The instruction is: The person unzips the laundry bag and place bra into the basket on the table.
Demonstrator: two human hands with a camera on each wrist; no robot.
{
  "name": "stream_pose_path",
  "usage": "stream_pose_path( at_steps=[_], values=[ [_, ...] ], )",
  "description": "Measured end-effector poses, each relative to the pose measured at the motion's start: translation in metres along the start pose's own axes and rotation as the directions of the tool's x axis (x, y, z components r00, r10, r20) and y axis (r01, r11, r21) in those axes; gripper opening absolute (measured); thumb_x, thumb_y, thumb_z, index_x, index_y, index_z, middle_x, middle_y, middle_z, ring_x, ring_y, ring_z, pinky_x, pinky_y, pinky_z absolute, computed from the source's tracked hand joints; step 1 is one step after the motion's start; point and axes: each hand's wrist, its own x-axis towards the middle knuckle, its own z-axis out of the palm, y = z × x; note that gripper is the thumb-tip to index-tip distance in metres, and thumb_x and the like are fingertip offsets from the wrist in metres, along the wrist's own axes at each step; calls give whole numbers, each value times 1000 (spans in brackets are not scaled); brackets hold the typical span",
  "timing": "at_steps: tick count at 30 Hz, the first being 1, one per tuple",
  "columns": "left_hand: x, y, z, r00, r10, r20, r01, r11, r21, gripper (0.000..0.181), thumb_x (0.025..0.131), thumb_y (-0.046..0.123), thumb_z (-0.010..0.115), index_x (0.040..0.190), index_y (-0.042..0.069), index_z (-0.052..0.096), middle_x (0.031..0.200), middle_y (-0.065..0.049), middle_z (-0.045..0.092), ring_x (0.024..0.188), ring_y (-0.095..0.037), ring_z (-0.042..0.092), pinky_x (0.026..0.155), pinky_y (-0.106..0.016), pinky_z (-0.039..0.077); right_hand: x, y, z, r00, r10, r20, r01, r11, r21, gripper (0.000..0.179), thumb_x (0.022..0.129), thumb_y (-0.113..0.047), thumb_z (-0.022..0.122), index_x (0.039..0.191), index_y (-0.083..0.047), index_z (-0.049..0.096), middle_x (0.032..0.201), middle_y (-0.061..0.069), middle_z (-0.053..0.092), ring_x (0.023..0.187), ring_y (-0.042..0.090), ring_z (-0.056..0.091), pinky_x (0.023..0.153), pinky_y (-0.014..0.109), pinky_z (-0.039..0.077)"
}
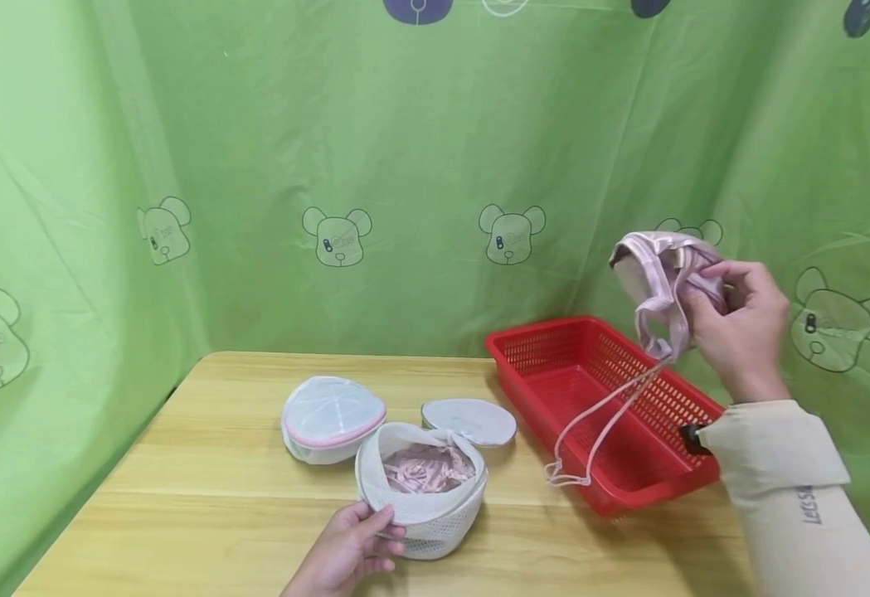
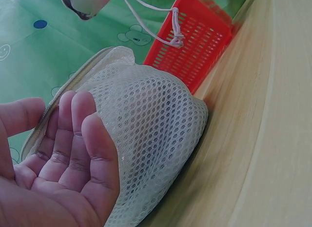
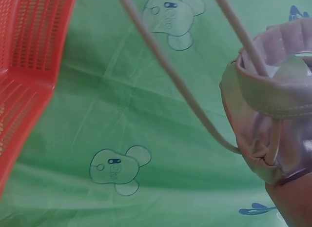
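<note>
My right hand (image 1: 741, 323) grips a bunched, shiny pink piece of fabric (image 1: 651, 282) up above the red basket. Two thin cords hang from it, and in the right wrist view a stitched hem shows on the pink fabric (image 3: 278, 95). My left hand (image 1: 352, 543) holds the near rim of a white mesh laundry bag (image 1: 435, 531), thumb at the edge and fingers along its outer side. The bag's lid (image 1: 470, 420) is folded back, and crumpled pink fabric (image 1: 427, 468) lies inside. In the left wrist view, the left hand (image 2: 68, 158) is beside the mesh wall (image 2: 151, 129).
A red plastic basket (image 1: 509, 373) stands at the right of the wooden table (image 1: 203, 464). A closed white laundry bag with pink trim (image 1: 333, 414) sits left of the unzipped one. Behind the table hangs a green curtain (image 1: 420, 166) with bear prints.
</note>
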Motion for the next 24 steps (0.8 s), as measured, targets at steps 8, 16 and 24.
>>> stream_pose_path(
  at_steps=[8, 16, 24],
  values=[
    [0, 1, 1, 1000, 3, -10, -3, 1000, 2, 22, 98, 25, 57, 105, 5, 54, 92, -1, 64, 77, -9, 63, 68, -24, 52, 3, 16, -7, 999, 36, 29, -30, 983, -183, 22, 90, -9, 63, 102, -27, 57, 96, -10, 55, 80, 2, 55, 62, 10, 49],
    [0, 2, 1, 1000, 2, -11, -2, 1000, 9, 22, 98, 26, 57, 105, 5, 54, 92, -1, 64, 78, -9, 63, 68, -23, 52, 4, 38, -12, 993, 37, 109, 0, 946, -324, 21, 93, -12, 61, 113, -12, 56, 121, 21, 58, 79, -3, 50, 61, 8, 48],
    [0, 1, 0, 1000, 0, -11, 0, 1000, 10, 23, 98, 26, 57, 106, 5, 54, 93, -1, 64, 78, -9, 63, 69, -24, 52, 3, 63, -13, 979, 32, 202, 57, 907, -418, 37, 94, -16, 61, 126, 0, 52, 122, 30, 57, 92, 28, 58, 60, 12, 44]
  ],
)
